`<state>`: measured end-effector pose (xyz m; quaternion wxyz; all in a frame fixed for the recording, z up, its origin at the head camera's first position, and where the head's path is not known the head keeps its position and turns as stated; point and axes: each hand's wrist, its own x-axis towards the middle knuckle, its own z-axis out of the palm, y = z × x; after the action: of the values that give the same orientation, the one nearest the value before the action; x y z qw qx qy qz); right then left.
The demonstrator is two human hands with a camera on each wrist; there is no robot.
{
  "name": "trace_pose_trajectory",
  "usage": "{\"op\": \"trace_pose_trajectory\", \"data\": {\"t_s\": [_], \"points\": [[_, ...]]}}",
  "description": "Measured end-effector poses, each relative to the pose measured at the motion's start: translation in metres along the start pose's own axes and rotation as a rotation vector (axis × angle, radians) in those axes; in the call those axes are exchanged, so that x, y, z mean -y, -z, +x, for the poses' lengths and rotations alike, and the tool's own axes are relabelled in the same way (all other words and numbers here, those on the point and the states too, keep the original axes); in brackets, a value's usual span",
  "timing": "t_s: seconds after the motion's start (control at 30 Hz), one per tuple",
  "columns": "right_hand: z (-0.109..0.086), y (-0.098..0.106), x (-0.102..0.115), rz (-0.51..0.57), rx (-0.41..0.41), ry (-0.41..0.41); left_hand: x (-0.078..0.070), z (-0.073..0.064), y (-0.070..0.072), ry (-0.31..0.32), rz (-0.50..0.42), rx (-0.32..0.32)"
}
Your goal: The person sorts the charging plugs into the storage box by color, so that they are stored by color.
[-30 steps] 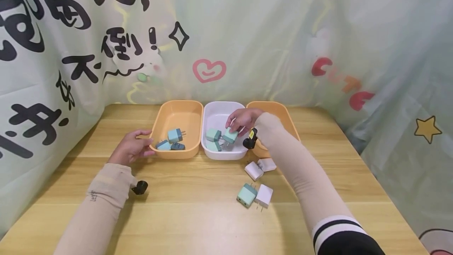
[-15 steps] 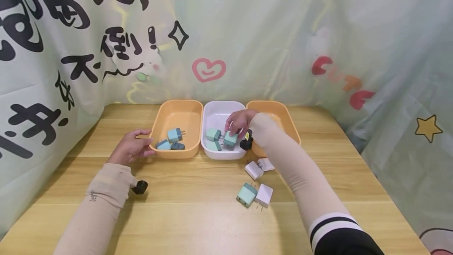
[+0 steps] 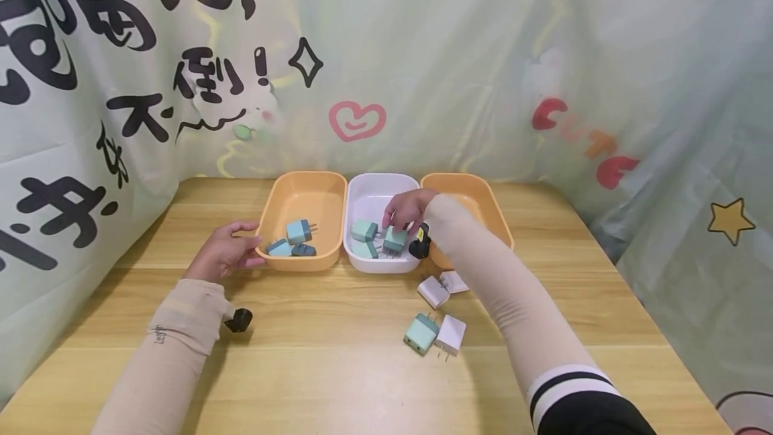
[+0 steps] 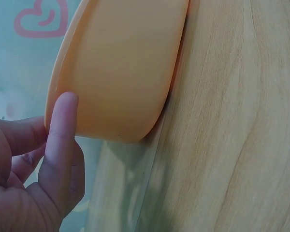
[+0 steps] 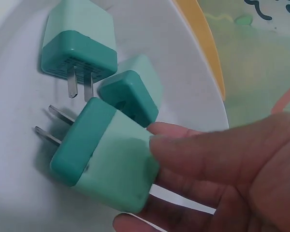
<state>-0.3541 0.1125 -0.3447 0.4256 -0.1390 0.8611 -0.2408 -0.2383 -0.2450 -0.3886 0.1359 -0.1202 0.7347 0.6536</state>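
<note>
Right hand (image 5: 222, 169) pinching a green charger (image 5: 113, 159) inside the white tray (image 3: 367, 192), I see two more green chargers (image 5: 79, 50) just past its fingertips; my left hand (image 3: 225, 252), fingers extended, touches the orange tray (image 3: 309, 197).

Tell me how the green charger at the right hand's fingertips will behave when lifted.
The green charger should stay stiff, since it looks like hard plastic. Its boxy shape makes rolling unlikely. Its prongs, jutting from one end, might snag the neighbouring chargers.
</note>
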Motion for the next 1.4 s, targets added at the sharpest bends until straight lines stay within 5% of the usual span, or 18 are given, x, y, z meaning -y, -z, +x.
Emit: {"op": "trace_pose_trajectory", "data": {"t_s": [0.63,1.4], "points": [[-0.026,0.001,0.001,0.068,-0.091,0.027,0.000,0.001,0.001,-0.003,0.011,-0.007],[-0.083,-0.029,-0.011,0.142,-0.020,0.265,-0.002,-0.004,-0.001,-0.004,0.036,0.016]]}}
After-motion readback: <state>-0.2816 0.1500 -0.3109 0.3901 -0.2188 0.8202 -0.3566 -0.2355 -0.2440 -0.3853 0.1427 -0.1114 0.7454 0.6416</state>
